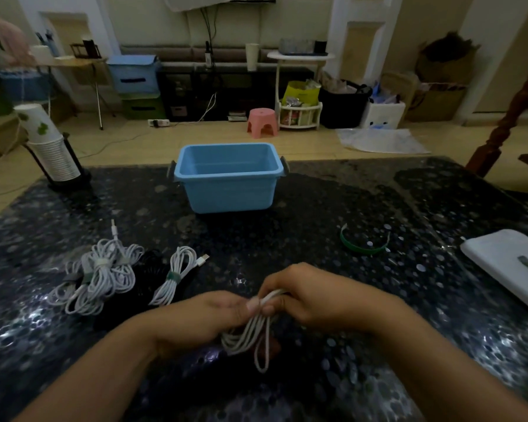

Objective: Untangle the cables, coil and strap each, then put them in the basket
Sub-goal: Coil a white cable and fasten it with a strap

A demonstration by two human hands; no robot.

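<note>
Both hands bunch a white cable over the dark worktop.

The blue basket stands at the far middle, well apart. Strapped white coils lie to the left. Left hand and right hand meet, forearms angled inward, fingers pinching the white cable, its loops hanging below. A green strap lies right.

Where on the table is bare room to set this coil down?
Bare tabletop lies between the blue basket and the hands, and between basket and green strap. Crowded at left: strapped white cables and a black cable.
</note>
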